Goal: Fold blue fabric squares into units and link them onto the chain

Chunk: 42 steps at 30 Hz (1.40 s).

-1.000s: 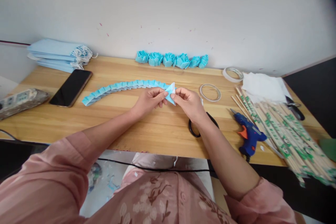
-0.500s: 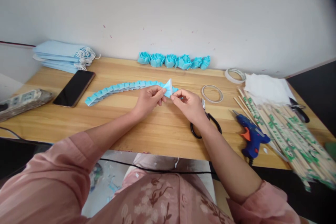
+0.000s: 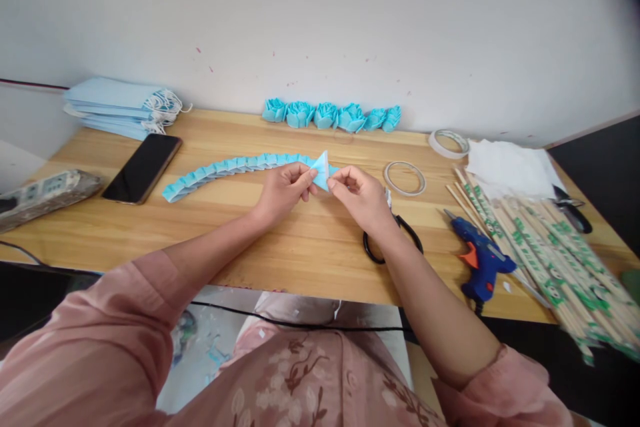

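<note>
Between both hands is a small folded blue triangle (image 3: 320, 173) with a white strip along its right edge; it looks like mask material. My left hand (image 3: 284, 190) pinches its left corner between thumb and fingers. At the lower right edge, the fingertips of my right hand (image 3: 363, 200) are closed on the white strip. Behind the hands a curved row of folded light-blue pieces (image 3: 220, 170) lies on the table, its right end partly hidden. Black-handled scissors (image 3: 410, 235) lie under my right wrist, mostly covered.
Several blue folded flowers (image 3: 327, 115) line the wall. Left are a stack of blue masks (image 3: 113, 103), a phone (image 3: 141, 170) and a power strip (image 3: 50, 193). Right are two tape rolls (image 3: 423, 181), a blue glue gun (image 3: 481, 257), wrapped chopsticks (image 3: 555, 260) and white sheets (image 3: 513, 170).
My right fingertips have shifted slightly up along the white edge of the triangle. My left hand keeps its pinch, and the things on the table stay put.
</note>
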Available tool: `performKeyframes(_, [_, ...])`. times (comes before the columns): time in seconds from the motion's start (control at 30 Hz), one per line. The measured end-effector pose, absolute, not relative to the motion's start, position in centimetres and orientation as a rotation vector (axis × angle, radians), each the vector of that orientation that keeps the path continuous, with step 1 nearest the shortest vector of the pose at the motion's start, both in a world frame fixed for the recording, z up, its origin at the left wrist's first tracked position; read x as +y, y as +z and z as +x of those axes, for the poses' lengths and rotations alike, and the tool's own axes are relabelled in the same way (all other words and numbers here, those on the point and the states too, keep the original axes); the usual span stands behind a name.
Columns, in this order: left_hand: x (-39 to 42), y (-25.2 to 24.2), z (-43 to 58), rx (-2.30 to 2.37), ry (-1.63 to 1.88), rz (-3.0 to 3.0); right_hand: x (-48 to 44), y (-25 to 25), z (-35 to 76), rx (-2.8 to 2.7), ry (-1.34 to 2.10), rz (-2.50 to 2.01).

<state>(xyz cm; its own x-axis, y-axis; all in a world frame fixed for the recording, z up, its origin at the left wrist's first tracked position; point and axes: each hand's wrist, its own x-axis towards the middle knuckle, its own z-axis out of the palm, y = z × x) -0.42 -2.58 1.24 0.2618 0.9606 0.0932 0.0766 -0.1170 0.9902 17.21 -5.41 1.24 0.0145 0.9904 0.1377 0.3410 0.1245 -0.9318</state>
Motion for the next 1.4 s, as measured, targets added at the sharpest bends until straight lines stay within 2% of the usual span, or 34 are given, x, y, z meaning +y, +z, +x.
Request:
performKeyframes(0.17, [-2.8,1.3,-0.4,1.008,1.014,1.513,-5.2,1.2,17.4,-1.381,1.058,-1.279])
performKeyframes(0.4, [-3.0,1.1,-0.4,0.960,0.965,1.598,-5.2,1.2,17.6,-1.519,1.004,-1.286])
performKeyframes(0.67, [-2.5,1.0,-0.6,0.933,1.061,1.373,-5.3,1.7,17.6,-1.481,0.959,-1.282])
performKeyframes(0.83, [-2.8,1.5,-0.4,0.893,0.911,1.444,-5.2,1.4,17.5,-1.506,0.964,-1.293])
performKeyframes(1.13, [-3.0,1.6,-0.3,0.882,0.886,1.491,-5.2,1.0,17.3,-1.459,1.079,-1.193])
performKeyframes(1.4, [-3.2,1.5,-0.6,0.871,0.733,1.594,-4.4,2.1,18.7,-1.248,0.779,-1.232])
